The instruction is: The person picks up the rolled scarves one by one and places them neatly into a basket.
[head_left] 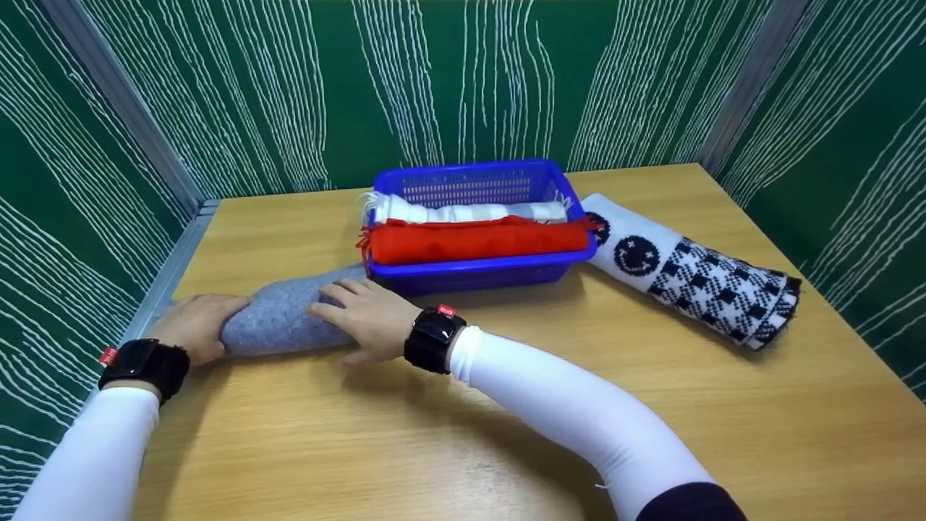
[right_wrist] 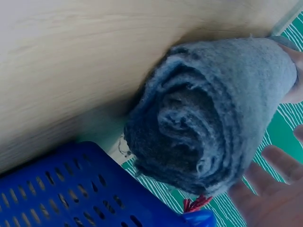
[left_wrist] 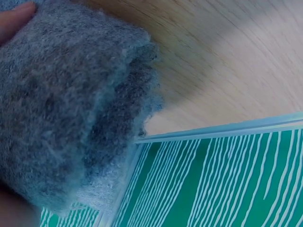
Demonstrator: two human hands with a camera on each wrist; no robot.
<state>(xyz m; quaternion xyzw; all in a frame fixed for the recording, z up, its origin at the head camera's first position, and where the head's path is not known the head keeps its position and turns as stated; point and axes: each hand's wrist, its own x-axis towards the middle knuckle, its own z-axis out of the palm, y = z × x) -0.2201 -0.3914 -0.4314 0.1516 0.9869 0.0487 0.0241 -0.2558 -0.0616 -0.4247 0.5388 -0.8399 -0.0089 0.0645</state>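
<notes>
On yellowish wood (head_left: pixel 463 449) (green walls (head_left: pixel 340 79) around), hands (head_left: pixel 199 324) (head_left: pixel 380 318) at a grey roll (head_left: pixel 278 318)

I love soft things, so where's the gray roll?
In the head view, the gray roll lies at left, its left end in the left hand, its right end by the basket.

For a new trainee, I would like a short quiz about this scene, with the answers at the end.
1. How many rolls show in the blue basket?
2. True or false: the left hand grips the blue basket.
3. Fill in: in the head view, the checked roll lies to the ___ of the blue basket.

Key:
1. Two, the white roll and the red roll.
2. False; it grips the gray roll.
3. Right.
</notes>
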